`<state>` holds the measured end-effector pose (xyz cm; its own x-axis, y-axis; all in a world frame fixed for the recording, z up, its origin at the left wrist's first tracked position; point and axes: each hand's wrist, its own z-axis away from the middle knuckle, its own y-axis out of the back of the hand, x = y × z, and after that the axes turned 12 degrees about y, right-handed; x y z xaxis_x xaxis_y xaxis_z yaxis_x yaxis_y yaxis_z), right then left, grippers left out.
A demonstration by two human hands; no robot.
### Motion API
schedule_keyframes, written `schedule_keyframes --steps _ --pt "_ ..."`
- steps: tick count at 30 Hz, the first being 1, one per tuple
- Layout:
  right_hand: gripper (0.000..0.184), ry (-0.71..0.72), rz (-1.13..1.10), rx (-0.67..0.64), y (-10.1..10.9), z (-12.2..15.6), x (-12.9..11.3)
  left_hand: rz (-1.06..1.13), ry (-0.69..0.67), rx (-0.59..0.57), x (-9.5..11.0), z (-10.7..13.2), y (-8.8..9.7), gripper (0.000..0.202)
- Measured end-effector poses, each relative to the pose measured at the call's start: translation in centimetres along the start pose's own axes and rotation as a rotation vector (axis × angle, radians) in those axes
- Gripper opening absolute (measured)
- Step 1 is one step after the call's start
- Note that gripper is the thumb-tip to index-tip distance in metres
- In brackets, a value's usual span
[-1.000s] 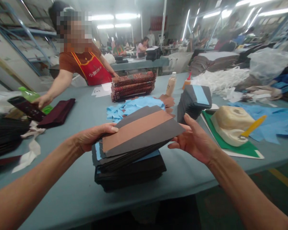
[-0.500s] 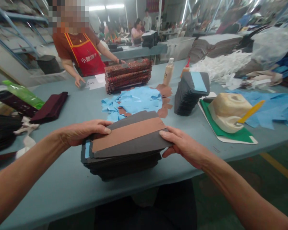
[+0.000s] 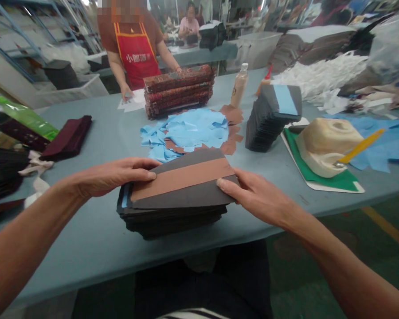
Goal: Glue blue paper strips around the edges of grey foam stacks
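Observation:
A dark grey fabric panel [image 3: 186,193] with a brown strip [image 3: 182,178] along its middle tops a stack of dark pieces [image 3: 173,223] at the table's near side. My left hand [image 3: 119,175] grips the panel's far left edge, thumb on the strip and the other fingers hidden behind. At the right end, my right hand [image 3: 252,190] pinches the panel, its thumb on top and its fingers mostly out of sight underneath. A light blue edge [image 3: 125,198] shows at the stack's left end. Just beyond lie loose light blue strips [image 3: 196,127] and brown pieces [image 3: 231,144].
Right of the stack stand another dark pile [image 3: 266,119], a bottle [image 3: 240,84] and a cut-open plastic container [image 3: 329,141] with a yellow-handled tool [image 3: 362,146]. Across the table, a person in a red apron [image 3: 138,55] touches a patterned bundle [image 3: 177,91]. Maroon fabric [image 3: 68,137] lies left.
My view has tilted and shifted slightly. My right hand's fingers have closed in under the panel's right end, and its thumb lies further onto it. The person opposite has come nearer the bundle.

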<state>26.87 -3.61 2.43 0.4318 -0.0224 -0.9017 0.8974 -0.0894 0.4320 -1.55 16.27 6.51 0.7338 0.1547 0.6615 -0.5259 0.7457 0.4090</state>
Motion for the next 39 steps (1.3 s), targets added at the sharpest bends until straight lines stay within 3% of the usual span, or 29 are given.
schedule_keyframes --steps 5,10,14,19,24,33,39 --pt "0.07 -0.019 0.042 0.112 0.5 0.2 1.4 0.113 -0.16 0.081 -2.5 0.6 -0.7 0.058" --pt "0.07 0.166 -0.443 0.299 -1.1 -0.5 4.0 0.578 -0.386 0.163 -6.4 0.3 -3.7 0.064" --pt "0.07 0.189 -0.617 0.297 -3.5 -1.8 3.9 0.756 -0.444 0.241 -8.2 0.1 -6.7 0.068" --pt "0.072 0.168 -0.764 0.209 -5.5 -2.5 3.1 0.915 -0.46 0.221 -8.7 0.3 -8.3 0.072" --pt "0.086 0.245 -0.753 0.248 -5.8 -2.6 3.6 0.989 -0.465 0.275 -9.6 -0.1 -8.8 0.083" --pt "0.078 0.322 -0.708 0.252 -7.5 -2.9 4.3 1.124 -0.426 0.323 -10.0 -0.6 -9.2 0.049" --pt "0.085 0.265 -0.822 0.271 -7.2 -2.9 3.4 1.16 -0.404 0.364 -9.7 -0.2 -8.9 0.067"
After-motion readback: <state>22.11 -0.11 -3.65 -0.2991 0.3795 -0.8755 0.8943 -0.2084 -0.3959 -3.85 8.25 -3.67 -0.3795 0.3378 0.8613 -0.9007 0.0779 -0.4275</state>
